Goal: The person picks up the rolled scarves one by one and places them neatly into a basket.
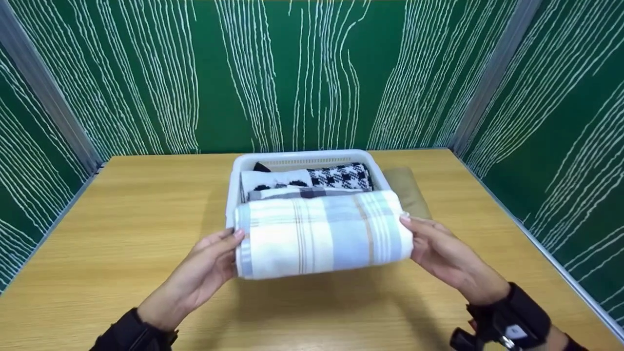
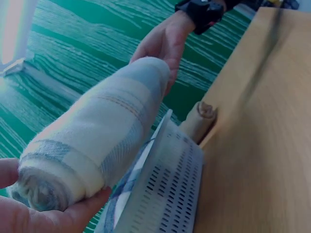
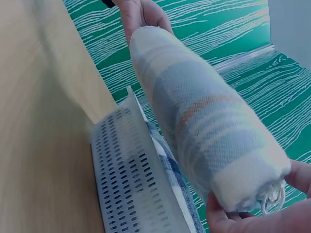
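A rolled plaid scarf [image 1: 312, 234], white with pale blue and thin orange stripes, is held level over the near side of a white plastic basket [image 1: 302, 156]. My left hand [image 1: 202, 270] grips its left end, thumb on top and fingers below. At the other end my right hand [image 1: 446, 258] grips it the same way, with loose fringe strings [image 3: 274, 196] showing beside the palm. Inside the basket lie a black-and-white houndstooth roll [image 1: 341, 176], a white-and-black cloth [image 1: 275, 179] and a dark-checked cloth [image 1: 312, 193], partly hidden by the scarf.
A tan cloth roll [image 1: 407, 190] lies on the wooden table [image 1: 146, 234] against the basket's right side. Green panels [image 1: 234, 97] with white wavy lines stand behind the table and along both sides, joined by grey posts [image 1: 492, 73].
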Action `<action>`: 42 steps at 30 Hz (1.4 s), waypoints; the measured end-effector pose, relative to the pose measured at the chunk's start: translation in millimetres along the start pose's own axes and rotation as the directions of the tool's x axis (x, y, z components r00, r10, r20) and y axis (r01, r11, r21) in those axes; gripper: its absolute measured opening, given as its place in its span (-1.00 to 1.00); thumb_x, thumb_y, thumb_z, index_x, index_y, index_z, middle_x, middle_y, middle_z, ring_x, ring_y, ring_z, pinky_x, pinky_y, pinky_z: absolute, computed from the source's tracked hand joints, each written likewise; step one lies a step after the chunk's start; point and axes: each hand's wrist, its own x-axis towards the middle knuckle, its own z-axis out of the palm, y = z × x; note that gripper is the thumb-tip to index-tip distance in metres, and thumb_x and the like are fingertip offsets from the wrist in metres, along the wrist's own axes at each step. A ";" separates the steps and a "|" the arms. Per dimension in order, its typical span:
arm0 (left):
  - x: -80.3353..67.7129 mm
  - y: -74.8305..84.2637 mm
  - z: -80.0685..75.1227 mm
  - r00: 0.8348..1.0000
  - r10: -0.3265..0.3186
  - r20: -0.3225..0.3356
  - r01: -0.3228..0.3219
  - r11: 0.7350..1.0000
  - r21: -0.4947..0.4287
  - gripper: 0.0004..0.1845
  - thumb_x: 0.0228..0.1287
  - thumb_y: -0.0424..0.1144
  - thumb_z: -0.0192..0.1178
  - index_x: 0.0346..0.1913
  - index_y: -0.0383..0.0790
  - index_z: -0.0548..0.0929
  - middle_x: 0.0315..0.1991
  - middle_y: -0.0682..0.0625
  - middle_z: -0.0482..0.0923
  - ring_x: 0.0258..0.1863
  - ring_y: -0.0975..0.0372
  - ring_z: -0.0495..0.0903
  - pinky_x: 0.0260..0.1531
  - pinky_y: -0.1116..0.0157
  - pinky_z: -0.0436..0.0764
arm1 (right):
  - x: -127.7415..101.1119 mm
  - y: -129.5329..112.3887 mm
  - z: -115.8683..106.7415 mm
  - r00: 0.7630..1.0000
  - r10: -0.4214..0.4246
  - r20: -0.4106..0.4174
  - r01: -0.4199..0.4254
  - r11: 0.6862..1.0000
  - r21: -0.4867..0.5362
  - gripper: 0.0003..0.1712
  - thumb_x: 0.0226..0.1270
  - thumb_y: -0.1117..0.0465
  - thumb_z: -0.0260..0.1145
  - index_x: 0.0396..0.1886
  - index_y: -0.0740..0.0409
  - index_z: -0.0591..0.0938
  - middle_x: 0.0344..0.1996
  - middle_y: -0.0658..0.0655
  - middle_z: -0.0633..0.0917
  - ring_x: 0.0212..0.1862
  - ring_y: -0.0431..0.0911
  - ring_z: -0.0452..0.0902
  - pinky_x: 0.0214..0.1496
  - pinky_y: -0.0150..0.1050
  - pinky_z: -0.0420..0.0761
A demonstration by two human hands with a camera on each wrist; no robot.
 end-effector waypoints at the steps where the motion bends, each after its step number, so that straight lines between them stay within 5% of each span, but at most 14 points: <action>1: 2.9 0.3 0.2 1.000 0.012 -0.018 -0.012 1.000 -0.005 -0.44 0.29 -0.26 -0.05 0.25 -0.39 0.03 0.04 -0.14 0.38 0.03 0.10 0.39 0.07 0.12 0.33 | 2.7 -0.6 0.1 1.000 -0.005 -0.022 0.006 1.000 0.007 -0.67 0.38 0.23 -0.08 0.00 0.19 0.52 -0.06 0.11 0.55 -0.02 -0.13 0.41 0.04 -0.26 0.39; 12: 33.2 0.0 5.0 0.965 0.143 -0.219 -0.155 0.987 -0.037 -0.53 0.25 -0.33 0.00 0.19 -0.39 0.21 0.04 -0.16 0.40 -0.01 0.11 0.44 0.03 0.17 0.39 | 24.2 -9.4 0.0 0.977 -0.013 -0.212 0.043 0.990 0.134 -0.78 0.25 0.25 0.12 -0.14 0.18 0.59 -0.08 0.09 0.56 -0.06 -0.14 0.44 0.02 -0.31 0.43; 23: 51.8 18.5 6.3 0.970 0.132 -0.205 -0.145 0.988 -0.051 -0.47 0.28 -0.28 -0.03 0.27 -0.34 0.12 0.17 -0.14 0.23 0.12 0.09 0.30 0.02 0.21 0.40 | 41.3 -24.8 0.5 0.965 -0.068 -0.252 0.115 0.977 0.177 -0.65 0.20 0.13 0.18 -0.07 0.20 0.43 0.00 0.11 0.40 -0.04 -0.11 0.42 0.10 -0.31 0.37; 31: 75.0 33.5 -0.4 0.975 0.151 -0.161 -0.165 0.983 -0.079 -0.62 0.37 -0.16 -0.27 0.14 -0.28 0.16 0.05 -0.12 0.18 0.05 0.12 0.24 0.05 0.23 0.34 | 64.1 -33.2 -2.1 0.964 -0.144 -0.225 0.181 0.971 0.154 -0.73 0.25 0.05 0.11 -0.33 0.17 0.38 -0.19 0.08 0.41 -0.14 -0.14 0.36 -0.03 -0.35 0.43; 42: 95.8 44.9 -6.4 0.968 0.146 -0.202 -0.153 0.988 -0.021 -0.53 0.35 -0.24 -0.16 0.27 -0.30 0.13 0.09 -0.11 0.24 0.07 0.12 0.25 0.10 0.18 0.28 | 86.4 -44.1 -2.8 0.952 -0.154 -0.264 0.179 0.981 0.074 -0.69 0.23 0.14 0.16 -0.09 0.18 0.43 -0.12 0.10 0.47 -0.13 -0.13 0.41 -0.07 -0.36 0.47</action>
